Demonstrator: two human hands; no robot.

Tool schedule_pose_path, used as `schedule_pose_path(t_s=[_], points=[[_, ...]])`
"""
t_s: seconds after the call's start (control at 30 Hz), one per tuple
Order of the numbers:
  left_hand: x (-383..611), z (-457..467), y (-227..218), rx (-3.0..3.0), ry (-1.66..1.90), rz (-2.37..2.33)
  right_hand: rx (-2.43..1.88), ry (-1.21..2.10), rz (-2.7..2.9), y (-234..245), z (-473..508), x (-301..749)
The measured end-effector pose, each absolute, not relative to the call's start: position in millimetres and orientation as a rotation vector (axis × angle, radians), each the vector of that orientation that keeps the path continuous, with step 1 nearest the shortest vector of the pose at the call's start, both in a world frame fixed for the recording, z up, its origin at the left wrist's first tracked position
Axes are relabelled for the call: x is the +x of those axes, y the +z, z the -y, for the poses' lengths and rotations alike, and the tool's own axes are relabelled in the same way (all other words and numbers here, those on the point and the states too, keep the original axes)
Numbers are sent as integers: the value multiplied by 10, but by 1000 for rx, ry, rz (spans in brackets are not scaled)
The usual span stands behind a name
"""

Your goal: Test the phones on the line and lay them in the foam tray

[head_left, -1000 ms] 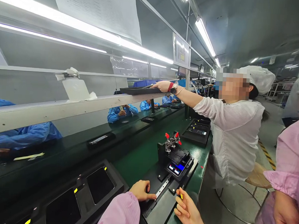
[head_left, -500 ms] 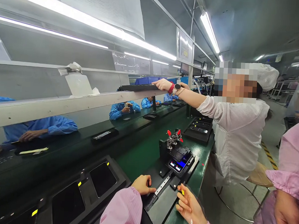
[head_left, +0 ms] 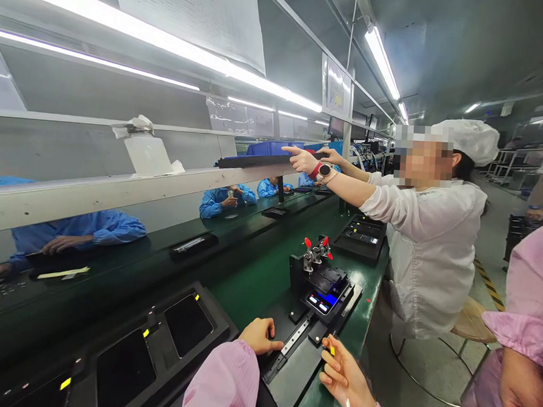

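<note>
My left hand (head_left: 259, 336) lies on the near left side of a black clamping fixture (head_left: 284, 386), its thumb stretched out to the end of the metal rail (head_left: 297, 337). It holds nothing. My right hand (head_left: 345, 374) is raised at the right of the fixture, thumb and fingertips pinched on a small yellow tab (head_left: 332, 350). A faint shine by that palm looks like clear film, though its outline is hard to make out. Farther up the fixture sits a phone (head_left: 325, 300) with a lit blue screen, partly under a black block. Red-tipped toggle clamps (head_left: 315, 254) stand behind it.
At the left, a black tray (head_left: 222, 322) holds phones with yellow tabs. Another tray (head_left: 361, 235) lies beyond the fixture. A co-worker in white (head_left: 432, 254) reaches over to the shelf (head_left: 72, 193), which carries a white bottle (head_left: 147, 155). Someone in pink (head_left: 527, 314) stands at right.
The co-worker in white has shifted, and both their hands now show at the shelf, one finger pointing. My hands, the fixture and the phone stay put.
</note>
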State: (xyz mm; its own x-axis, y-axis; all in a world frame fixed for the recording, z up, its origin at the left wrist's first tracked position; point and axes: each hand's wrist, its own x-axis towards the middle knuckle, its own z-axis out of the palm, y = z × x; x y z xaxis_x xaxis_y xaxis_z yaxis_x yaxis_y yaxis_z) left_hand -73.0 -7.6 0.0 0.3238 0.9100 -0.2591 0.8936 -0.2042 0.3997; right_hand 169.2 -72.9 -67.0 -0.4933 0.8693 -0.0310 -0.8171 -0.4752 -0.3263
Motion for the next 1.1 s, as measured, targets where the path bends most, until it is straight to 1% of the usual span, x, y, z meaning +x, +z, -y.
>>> schedule_pose_path(t_s=[1.1], points=[[-732,64,-32,2154,54,-1568,-248,2074,332,-631,731,1696]])
